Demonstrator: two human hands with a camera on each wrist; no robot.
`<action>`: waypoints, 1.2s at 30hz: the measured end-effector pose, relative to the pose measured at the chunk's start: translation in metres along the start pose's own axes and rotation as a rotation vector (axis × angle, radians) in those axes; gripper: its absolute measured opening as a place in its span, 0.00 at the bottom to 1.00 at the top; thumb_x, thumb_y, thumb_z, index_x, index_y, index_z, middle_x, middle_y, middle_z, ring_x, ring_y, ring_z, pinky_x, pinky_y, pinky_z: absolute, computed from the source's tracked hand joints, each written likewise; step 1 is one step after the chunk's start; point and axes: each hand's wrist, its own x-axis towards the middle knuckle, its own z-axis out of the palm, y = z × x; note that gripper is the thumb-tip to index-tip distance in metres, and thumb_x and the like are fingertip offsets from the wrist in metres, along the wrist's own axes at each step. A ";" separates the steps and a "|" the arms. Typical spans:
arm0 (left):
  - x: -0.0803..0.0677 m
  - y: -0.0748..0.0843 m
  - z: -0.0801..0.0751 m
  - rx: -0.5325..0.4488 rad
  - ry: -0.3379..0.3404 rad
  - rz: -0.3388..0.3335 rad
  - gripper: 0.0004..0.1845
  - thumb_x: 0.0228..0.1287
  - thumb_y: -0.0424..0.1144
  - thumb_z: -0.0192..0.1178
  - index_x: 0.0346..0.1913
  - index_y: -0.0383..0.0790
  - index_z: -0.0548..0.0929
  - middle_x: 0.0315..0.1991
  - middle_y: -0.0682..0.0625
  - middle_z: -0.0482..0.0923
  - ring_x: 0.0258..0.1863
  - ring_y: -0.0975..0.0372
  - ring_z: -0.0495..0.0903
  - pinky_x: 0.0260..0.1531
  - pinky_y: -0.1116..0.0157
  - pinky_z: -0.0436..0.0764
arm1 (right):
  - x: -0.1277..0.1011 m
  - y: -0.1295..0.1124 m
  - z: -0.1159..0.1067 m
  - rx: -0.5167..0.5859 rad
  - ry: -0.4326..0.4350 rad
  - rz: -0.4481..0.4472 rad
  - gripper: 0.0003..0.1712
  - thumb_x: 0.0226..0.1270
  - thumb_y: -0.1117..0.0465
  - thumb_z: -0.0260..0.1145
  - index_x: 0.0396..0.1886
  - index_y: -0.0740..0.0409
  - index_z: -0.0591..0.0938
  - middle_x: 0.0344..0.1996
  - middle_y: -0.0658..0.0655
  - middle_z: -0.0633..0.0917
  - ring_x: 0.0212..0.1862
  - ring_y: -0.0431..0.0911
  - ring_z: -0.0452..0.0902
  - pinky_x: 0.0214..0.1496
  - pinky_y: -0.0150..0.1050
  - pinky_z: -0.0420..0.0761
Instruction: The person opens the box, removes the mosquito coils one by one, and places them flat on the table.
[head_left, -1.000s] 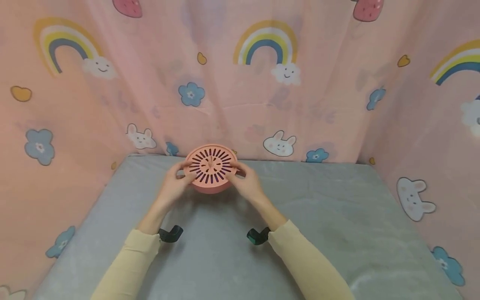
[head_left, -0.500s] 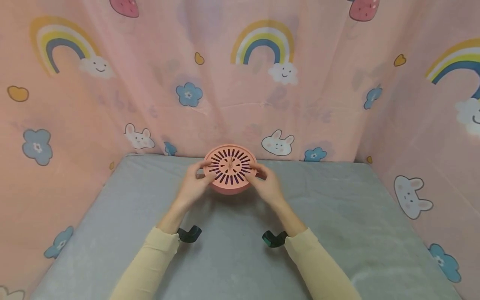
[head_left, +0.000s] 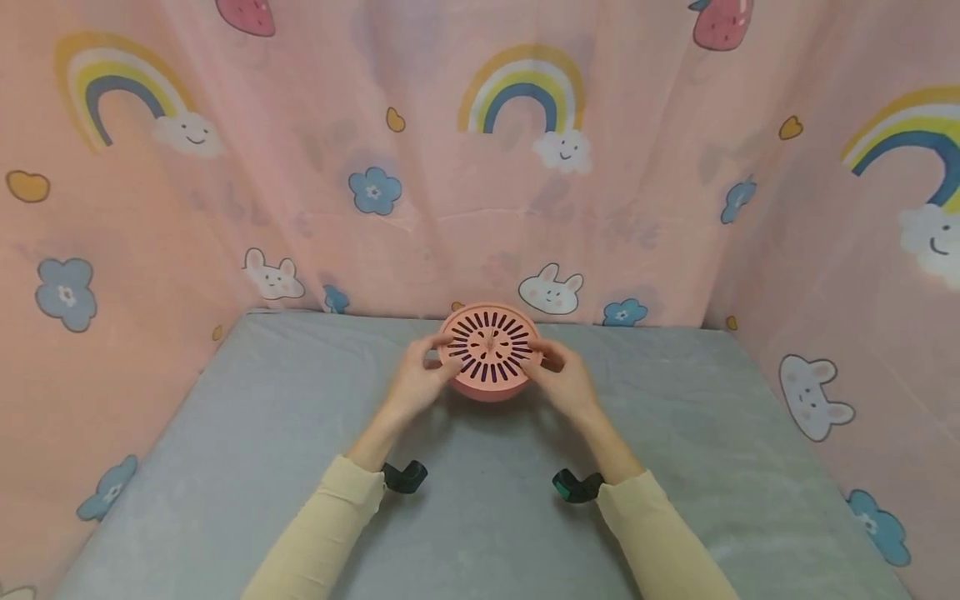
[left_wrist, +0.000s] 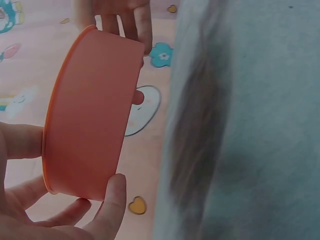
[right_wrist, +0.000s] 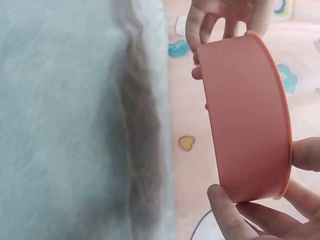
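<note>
Around you the pink printed curtain and the grey tabletop look as they did a second ago, but the round pink slotted container you carry has drifted to the right along the far edge, held just above the cloth near the bunny print. Your left hand and right hand pinch its rim from either side, thumbs and fingers curled round it. Your head view alone shows the slotted top, while the wrist views show only its plain side wall and the fingers under it.
</note>
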 end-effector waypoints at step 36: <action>-0.004 -0.022 0.024 0.090 -0.142 -0.057 0.25 0.59 0.40 0.64 0.59 0.40 0.73 0.61 0.41 0.66 0.49 0.54 0.73 0.38 0.62 0.78 | 0.000 0.026 -0.015 -0.237 -0.092 0.044 0.25 0.64 0.55 0.65 0.58 0.60 0.75 0.55 0.63 0.78 0.56 0.57 0.75 0.55 0.52 0.76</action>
